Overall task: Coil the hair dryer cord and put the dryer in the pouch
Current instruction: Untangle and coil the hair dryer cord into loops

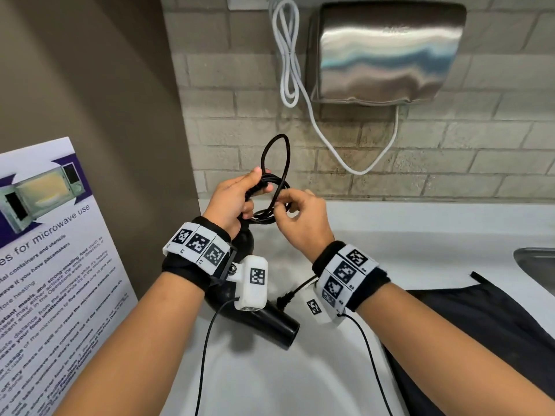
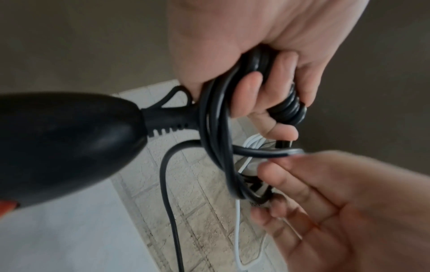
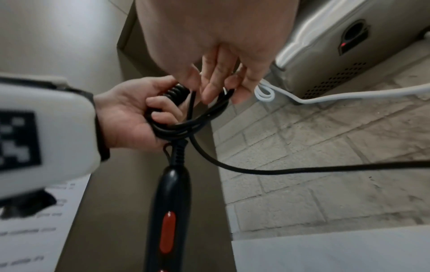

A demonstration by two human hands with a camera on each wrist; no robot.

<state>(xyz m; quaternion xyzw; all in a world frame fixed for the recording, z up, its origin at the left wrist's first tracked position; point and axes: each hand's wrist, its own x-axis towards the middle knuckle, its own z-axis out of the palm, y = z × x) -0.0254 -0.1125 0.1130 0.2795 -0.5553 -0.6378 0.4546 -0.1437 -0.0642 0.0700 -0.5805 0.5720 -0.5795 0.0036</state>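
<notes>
L hand (image 1: 232, 202) grips the coiled cord (image 1: 271, 187) above the surface (image 1: 420, 235); dryer (image 1: 264, 313) hangs below it. R hand (image 1: 300, 219) pinches a free strand across the coil. Pouch (image 1: 495, 325) lies flat to the right. Risks: loops likely spring apart if L grip slackens; dangling plug end (image 1: 285, 298) may snag w/ wrist cable

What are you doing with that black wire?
A person is winding up the hair dryer's cord. The left hand grips the coiled loops, with the black hair dryer hanging below. The right hand pinches a strand to wrap it around the bundle. Some cord is not wound yet, and the dark pouch lies on the counter.
</notes>
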